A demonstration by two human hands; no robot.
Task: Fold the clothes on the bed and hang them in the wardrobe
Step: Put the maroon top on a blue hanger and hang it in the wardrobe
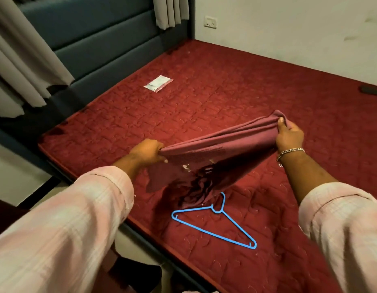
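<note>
I hold a maroon garment (pixel 206 151) above the red quilted mattress (pixel 225 92), stretched between my hands. My left hand (pixel 148 152) grips one bunched end in curled fingers; my right hand (pixel 289 134) clamps the other end, gathered into a wad, higher and farther out. The cloth is soft, ribbed with long folds along the top edge, and sags into dark creased pleats, its lowest part touching the mattress just beside a blue plastic hanger (pixel 217 225) lying flat.
</note>
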